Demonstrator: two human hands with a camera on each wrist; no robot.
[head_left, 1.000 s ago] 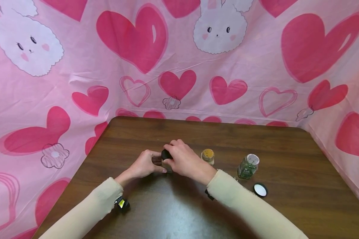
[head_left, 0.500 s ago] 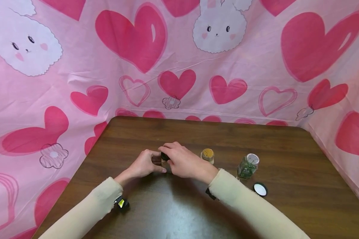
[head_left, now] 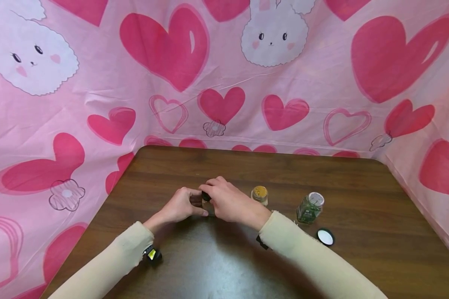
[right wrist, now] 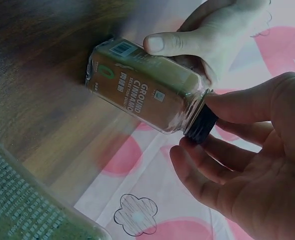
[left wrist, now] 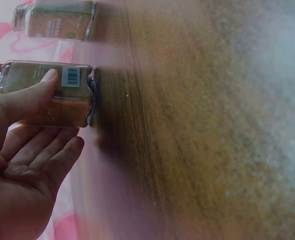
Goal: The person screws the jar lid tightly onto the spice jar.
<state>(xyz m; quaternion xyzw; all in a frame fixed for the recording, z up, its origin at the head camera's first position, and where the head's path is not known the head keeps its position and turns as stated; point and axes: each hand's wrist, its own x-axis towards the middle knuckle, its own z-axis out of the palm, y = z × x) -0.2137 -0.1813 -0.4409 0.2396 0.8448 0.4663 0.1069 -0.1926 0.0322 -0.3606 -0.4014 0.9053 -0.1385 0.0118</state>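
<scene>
A glass jar labelled ground cinnamon point(right wrist: 142, 87) stands on the table, full of brown powder. My left hand point(head_left: 179, 204) holds its body, with the thumb pressed along one side in the left wrist view. On the jar's neck is a black lid point(right wrist: 201, 124), which my right hand point(head_left: 230, 201) pinches between thumb and fingers. From the head view, the right hand hides most of the lid and part of the jar.
Right of the hands stands a lidless jar of yellow spice point(head_left: 260, 194). Farther right are a jar of green herbs point(head_left: 310, 208) and a loose black lid point(head_left: 325, 237), white inside facing up. Pink heart-printed cloth point(head_left: 224, 62) surrounds the brown table point(head_left: 224, 265).
My right hand has shifted slightly left and turned over the black lid, covering more of it. The left hand and the jar have stayed in place.
</scene>
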